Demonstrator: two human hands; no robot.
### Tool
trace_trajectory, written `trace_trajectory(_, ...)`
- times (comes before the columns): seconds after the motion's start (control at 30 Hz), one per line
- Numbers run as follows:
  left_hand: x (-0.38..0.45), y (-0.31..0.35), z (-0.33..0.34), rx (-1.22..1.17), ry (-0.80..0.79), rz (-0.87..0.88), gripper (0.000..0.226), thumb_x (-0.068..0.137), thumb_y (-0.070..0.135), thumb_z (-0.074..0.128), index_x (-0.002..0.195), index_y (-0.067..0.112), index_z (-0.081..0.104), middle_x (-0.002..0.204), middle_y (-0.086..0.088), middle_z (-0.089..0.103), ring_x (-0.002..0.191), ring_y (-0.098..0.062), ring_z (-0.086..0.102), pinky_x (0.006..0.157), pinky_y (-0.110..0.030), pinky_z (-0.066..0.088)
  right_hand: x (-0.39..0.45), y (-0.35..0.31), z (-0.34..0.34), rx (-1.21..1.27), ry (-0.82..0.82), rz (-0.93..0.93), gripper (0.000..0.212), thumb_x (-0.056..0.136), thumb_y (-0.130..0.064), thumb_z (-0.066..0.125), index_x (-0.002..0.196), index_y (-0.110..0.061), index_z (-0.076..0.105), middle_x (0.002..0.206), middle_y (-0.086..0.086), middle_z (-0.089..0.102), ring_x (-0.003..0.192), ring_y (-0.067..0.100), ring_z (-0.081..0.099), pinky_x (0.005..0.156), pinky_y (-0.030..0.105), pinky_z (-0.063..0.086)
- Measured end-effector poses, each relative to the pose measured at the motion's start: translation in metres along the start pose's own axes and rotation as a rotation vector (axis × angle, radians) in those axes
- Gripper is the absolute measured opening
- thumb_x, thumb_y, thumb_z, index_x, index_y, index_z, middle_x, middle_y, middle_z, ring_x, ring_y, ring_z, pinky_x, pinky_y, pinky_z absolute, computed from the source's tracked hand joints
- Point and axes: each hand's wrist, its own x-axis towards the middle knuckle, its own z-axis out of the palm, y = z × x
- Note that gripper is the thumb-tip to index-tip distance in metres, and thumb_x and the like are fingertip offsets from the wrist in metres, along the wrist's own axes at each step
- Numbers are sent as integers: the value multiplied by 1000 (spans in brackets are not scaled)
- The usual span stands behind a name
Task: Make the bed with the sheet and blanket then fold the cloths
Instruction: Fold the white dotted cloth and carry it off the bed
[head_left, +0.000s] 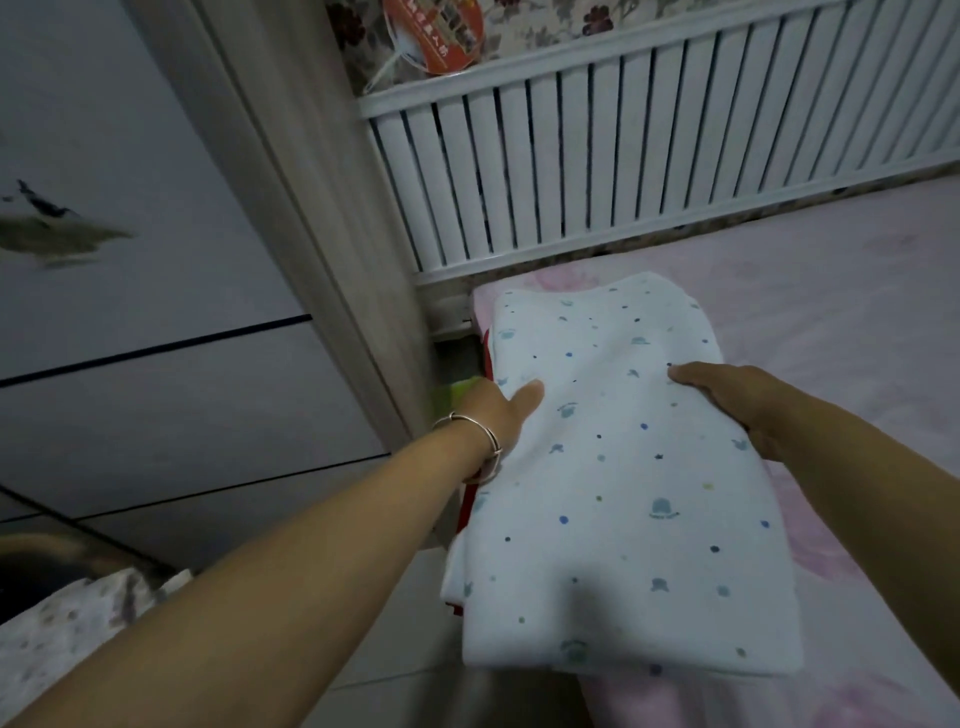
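A folded white blanket (618, 483) with small blue dots and hat prints lies at the left corner of the bed, over the pink sheet (841, 291). My left hand (498, 421), with a silver bangle on the wrist, holds the blanket's left edge, thumb on top and fingers hidden underneath. My right hand (737, 405) grips the right edge the same way, thumb lying on the cloth, fingers tucked under. A red cloth edge (470, 504) peeks out beneath the blanket on the left.
A white slatted headboard (649, 156) stands at the bed's far end. A grey wardrobe (156, 312) with a wooden frame rises to the left. A round paper fan (431, 36) rests above the headboard. Tiled floor (410, 623) shows below the blanket.
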Motion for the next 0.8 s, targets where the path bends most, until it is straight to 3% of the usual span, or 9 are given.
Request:
trace_trajectory(0.2,105,8,-7,12,-63,16,61,89,51,50,127,3,51,131,-11,56,117,-28,55,81,-22,35,80,-42,20,5,53,19,39,85,-31,65,112,-4,56,88,17,65,75,32,63,67,38,53)
trace_trajectory(0.4,213,14,-24,2,-103,8,62,89,51,51,128,3,51,131,-13,57,117,-29,55,89,-25,40,163,-87,52,20,100,35,51,85,-30,66,123,1,54,104,22,65,83,36,64,69,40,54)
trace_trajectory(0.53,286,15,-32,9,-100,-10,64,87,53,52,127,3,54,130,-12,58,116,-30,57,97,-29,43,218,-117,72,30,118,54,53,84,-29,67,125,1,54,112,23,64,89,38,63,79,44,53)
trace_trajectory(0.7,361,16,-34,-26,-103,-32,67,84,56,54,127,4,54,128,-12,60,114,-30,58,101,-35,46,283,-145,87,59,106,60,48,86,-24,66,123,3,55,86,15,63,70,30,60,60,34,49)
trace_trajectory(0.8,417,19,-31,-15,-95,-65,65,86,54,53,128,4,53,128,-13,59,114,-31,57,97,-31,45,338,-166,96,51,88,72,48,86,-24,66,123,4,55,86,16,62,68,28,59,61,33,49)
